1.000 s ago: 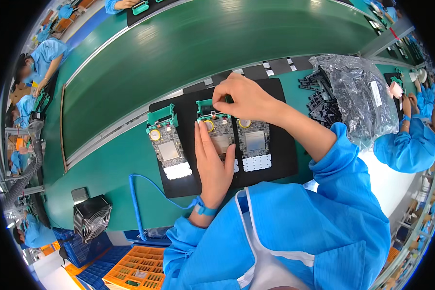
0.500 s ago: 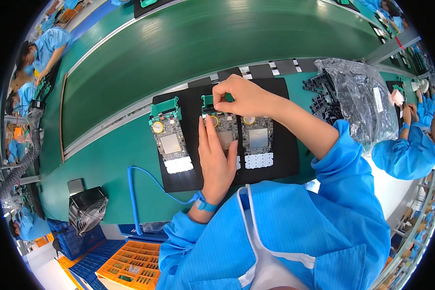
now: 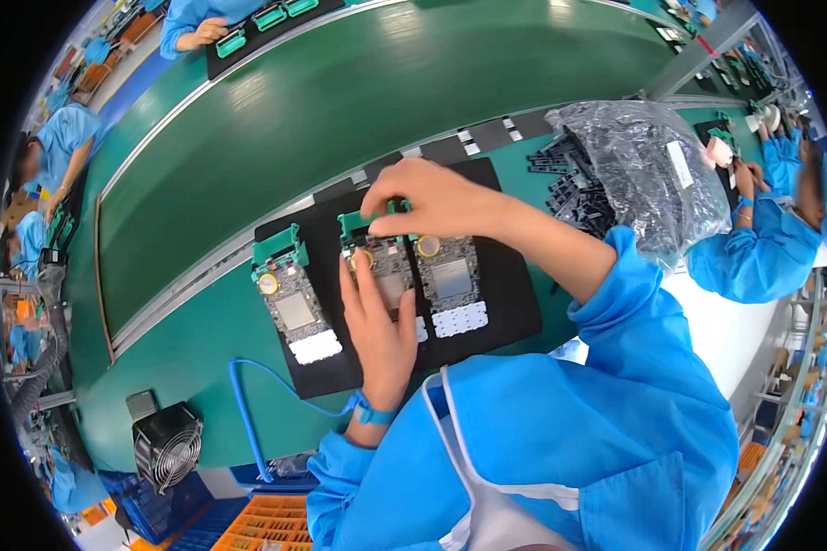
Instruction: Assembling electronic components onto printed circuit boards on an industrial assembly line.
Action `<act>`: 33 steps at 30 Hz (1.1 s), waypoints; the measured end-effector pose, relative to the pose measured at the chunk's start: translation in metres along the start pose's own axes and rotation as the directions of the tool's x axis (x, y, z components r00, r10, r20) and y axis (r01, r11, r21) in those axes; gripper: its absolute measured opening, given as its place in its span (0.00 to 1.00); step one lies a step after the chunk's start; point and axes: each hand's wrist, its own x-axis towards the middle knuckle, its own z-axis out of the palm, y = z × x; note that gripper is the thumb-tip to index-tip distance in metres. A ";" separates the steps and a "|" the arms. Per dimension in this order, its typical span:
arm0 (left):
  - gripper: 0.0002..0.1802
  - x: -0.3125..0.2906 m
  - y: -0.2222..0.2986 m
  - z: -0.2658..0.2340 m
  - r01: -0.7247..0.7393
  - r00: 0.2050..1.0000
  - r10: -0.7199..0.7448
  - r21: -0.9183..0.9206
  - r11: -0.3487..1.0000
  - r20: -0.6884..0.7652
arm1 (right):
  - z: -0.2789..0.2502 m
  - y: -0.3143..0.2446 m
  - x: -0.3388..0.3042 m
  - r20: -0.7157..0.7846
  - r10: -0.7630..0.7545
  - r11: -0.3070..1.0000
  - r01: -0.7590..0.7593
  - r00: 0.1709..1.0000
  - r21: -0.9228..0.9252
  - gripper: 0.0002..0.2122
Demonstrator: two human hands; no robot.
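Three circuit boards, each with a green plastic connector housing at its far end, lie side by side on a black mat [image 3: 505, 298]. My left hand [image 3: 377, 344] rests over the middle board [image 3: 390, 286], fingers stretched forward and thumb apart. At that board's green housing [image 3: 350, 221], my right hand [image 3: 427, 196] has its fingers curled in toward the thumb; whatever they pinch is hidden. A dark strip shows just beneath the thumb. The left board [image 3: 294, 310] and the right board [image 3: 450, 278] each carry a silver square and a round yellow-rimmed part.
Black plastic strips [image 3: 574, 197] lie beside a clear plastic bag [image 3: 639, 161] to the right. A green conveyor belt [image 3: 340, 106] runs beyond the mat. At left stand a fan [image 3: 167, 447] and a blue coiled cord [image 3: 243, 413]. Co-workers [image 3: 753, 262] sit nearby.
The view has shifted, so the mat and boards appear further left and tilted. My left hand stays on the middle board; my right hand remains at its housing, with the thumb straighter.
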 end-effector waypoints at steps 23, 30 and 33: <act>0.39 0.000 -0.001 0.000 -0.075 0.996 0.075 -0.012 0.997 -0.050 | -0.090 0.094 -0.131 -0.478 0.220 0.533 -0.515 0.851 -0.672 0.04; 0.39 -0.002 0.003 -0.014 -0.060 0.995 0.061 0.009 0.998 -0.082 | -0.088 0.104 -0.117 -0.623 0.161 0.666 -0.550 0.766 -0.504 0.05; 0.39 0.005 -0.005 -0.046 -0.094 0.969 0.146 0.248 0.964 -0.200 | -0.089 0.088 -0.102 -0.664 0.089 0.792 -0.457 0.743 -0.405 0.06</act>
